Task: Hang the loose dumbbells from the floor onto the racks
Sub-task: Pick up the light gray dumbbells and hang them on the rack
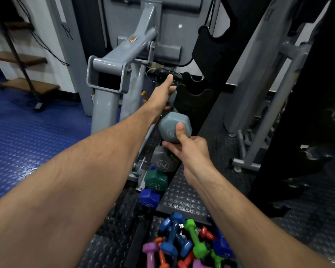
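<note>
Studded black rubber floor runs under a grey machine frame, with a black notched rack standing at 12 o'clock. A grey-blue dumbbell is held between both hands, its long axis running roughly 6-to-12 o'clock, away from the viewer and up twd the rack's cradles. The near head is cupped by the right hand, thumb pressed on its face; the far end is gripped by the left hand (fingers mostly hidden behind it, so the exact curl can't be told). The left hand is judged nearer the rack. More dumbbells hang below: grey, green, blue. Loose coloured dumbbells lie at 6 o'clock.
</note>
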{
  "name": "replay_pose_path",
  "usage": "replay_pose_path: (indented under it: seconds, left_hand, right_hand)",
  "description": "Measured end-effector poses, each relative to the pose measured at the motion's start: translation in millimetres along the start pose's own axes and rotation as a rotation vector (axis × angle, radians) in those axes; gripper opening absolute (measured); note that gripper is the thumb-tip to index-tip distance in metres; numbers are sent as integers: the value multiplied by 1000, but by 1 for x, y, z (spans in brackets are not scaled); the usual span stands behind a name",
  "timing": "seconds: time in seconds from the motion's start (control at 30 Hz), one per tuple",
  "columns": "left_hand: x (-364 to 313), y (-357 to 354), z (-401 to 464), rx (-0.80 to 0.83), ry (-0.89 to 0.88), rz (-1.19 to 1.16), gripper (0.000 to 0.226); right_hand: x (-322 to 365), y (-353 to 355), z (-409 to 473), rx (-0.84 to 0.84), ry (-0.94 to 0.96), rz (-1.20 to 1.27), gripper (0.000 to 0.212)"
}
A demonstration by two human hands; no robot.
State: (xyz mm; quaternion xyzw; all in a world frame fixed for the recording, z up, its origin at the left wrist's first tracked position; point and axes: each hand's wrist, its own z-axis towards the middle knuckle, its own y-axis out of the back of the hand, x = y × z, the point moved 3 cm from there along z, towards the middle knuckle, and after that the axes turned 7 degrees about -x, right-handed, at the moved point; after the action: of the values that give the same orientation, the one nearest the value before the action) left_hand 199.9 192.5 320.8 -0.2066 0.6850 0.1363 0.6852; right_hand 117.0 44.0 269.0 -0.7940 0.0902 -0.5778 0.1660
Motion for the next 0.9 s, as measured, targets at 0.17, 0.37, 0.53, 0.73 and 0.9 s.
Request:
replay_pose_path:
  seconds: [0.17,0.37,0.53,0.73,0.9]
  left_hand:
    - [14,-17,-10,73,-32,-5,40]
    - [16,-13,-20,39,-55,58,56]
    - [14,-14,-30,62,-67,32,59]
    - [16,-15,-32,29,-3,-6,52]
    - [13,-15,-34,29,6,19,58]
  right_hand:
    - [-11,8,-8,64,-151,150,47]
    - [-1,17,-8,107,-153,40,50]
    - [3,18,-6,95,-196,113,47]
    - [0,20,-7,129,-202,133,47]
    - [4,25,-4,163,-175,-35,56]
